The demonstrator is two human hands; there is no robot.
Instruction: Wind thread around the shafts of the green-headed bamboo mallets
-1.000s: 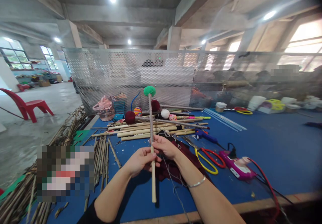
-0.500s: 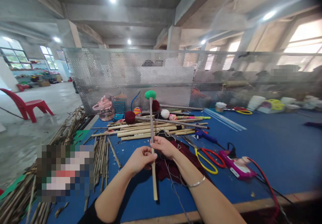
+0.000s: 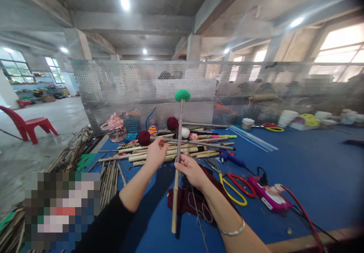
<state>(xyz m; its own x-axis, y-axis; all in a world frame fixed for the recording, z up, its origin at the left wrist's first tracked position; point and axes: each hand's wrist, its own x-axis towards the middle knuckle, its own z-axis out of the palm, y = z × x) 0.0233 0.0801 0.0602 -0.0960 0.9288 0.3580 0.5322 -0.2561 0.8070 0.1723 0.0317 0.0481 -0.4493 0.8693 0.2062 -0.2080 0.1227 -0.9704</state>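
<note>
My right hand [image 3: 191, 170] grips a long bamboo stick [image 3: 176, 162] held upright, topped with a green pompom head [image 3: 182, 95]. Its lower end reaches down near the blue table [image 3: 298, 158]. My left hand [image 3: 157, 152] is raised beside the stick, fingers curled in a pinch, apparently on a thin thread I cannot make out clearly. Loose thread [image 3: 199, 211] trails below my right wrist over a dark red cloth [image 3: 187, 201].
A heap of bamboo sticks [image 3: 170, 150] with maroon balls [image 3: 144, 137] lies behind my hands. Red-and-yellow scissors [image 3: 234, 184], a pink glue gun [image 3: 269, 194] with its cable and a blue tool [image 3: 231, 156] lie to the right. A mesh screen [image 3: 113, 86] backs the table; bamboo bundles [image 3: 109, 177] lie left.
The stick has risen and tilted, its green head now higher. My left hand has left the stick and moved up and away to the left; my right hand still holds the stick.
</note>
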